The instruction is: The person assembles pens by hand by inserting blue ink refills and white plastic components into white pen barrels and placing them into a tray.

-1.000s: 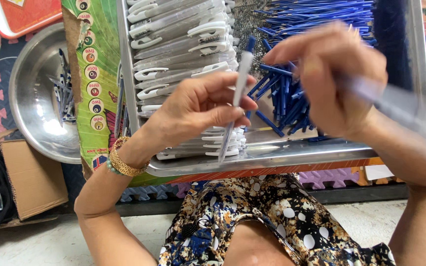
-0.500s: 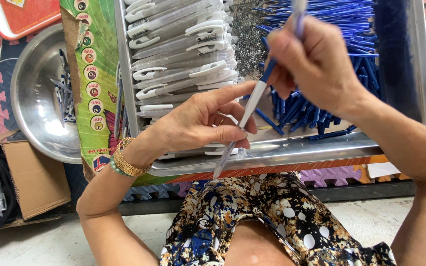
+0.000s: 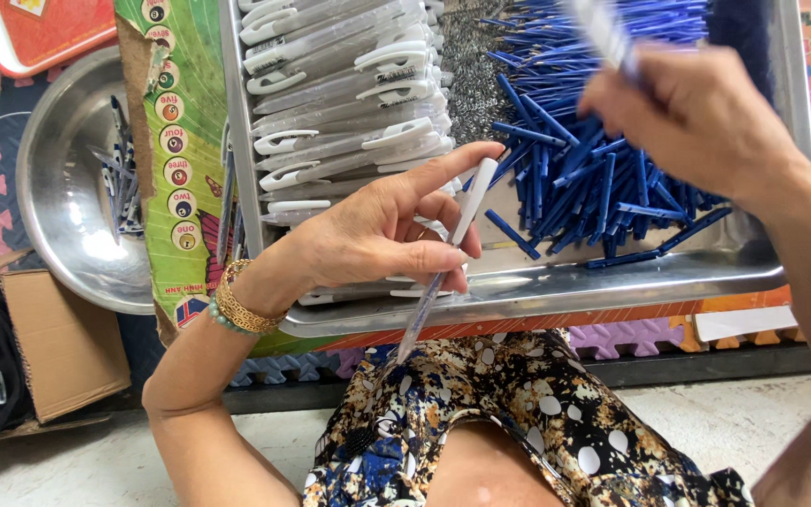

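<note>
The left hand point(image 3: 377, 235) pinches a clear pen tube point(image 3: 443, 268) between thumb and fingers. The tube is tilted, with its white top by the pointing finger and its thin tip down over the near edge of the metal tray point(image 3: 537, 291). Held like this, the open top faces up toward the other hand.

The right hand point(image 3: 696, 117) is up over the far right part of the tray. Its fingers are closed on a thin blue and white pen part point(image 3: 607, 33). That part is blurry, so I cannot tell just what it is.

In the tray, more clear pen tubes with white clips point(image 3: 340, 84) lie in a neat stack on the left side. A big heap of blue sticks point(image 3: 593, 160) lies on the right side, just under the right hand, easy to grab. Small metal springs point(image 3: 466, 56) sit between the two piles.

A round silver bowl point(image 3: 58, 235) sits left of the tray with a few pens in it. A brown cardboard box point(image 3: 58, 338) is near it on the floor.
</note>
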